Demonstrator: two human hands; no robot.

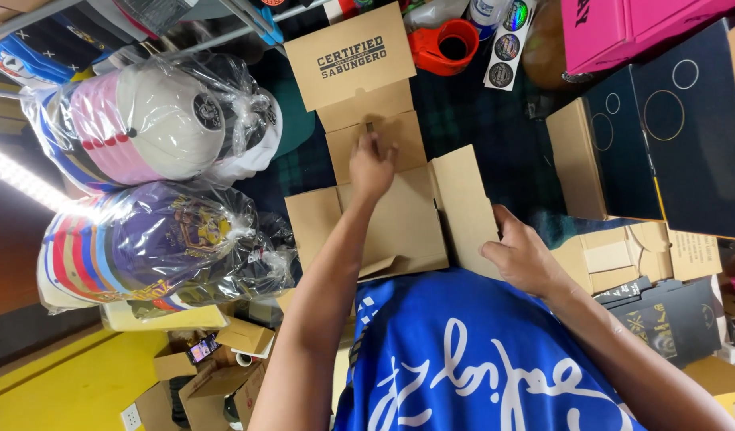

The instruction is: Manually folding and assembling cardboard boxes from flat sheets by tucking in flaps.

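A flat brown cardboard box (pixel 383 199) lies unfolded mid-surface, nothing in it, hemmed by bagged caps (pixel 144 120) on the left and dark boxes (pixel 662 128) on the right, while the left hand (pixel 372 166) presses its far panel and the right hand (pixel 523 255) grips its near-right flap.

We see the flat cardboard box (pixel 391 215) lying on the table (pixel 495 144), bagged caps (pixel 152 120) to its left (two stacks), dark boxes (pixel 670 136) to its right, a tape dispenser (pixel 445 44) beyond it.
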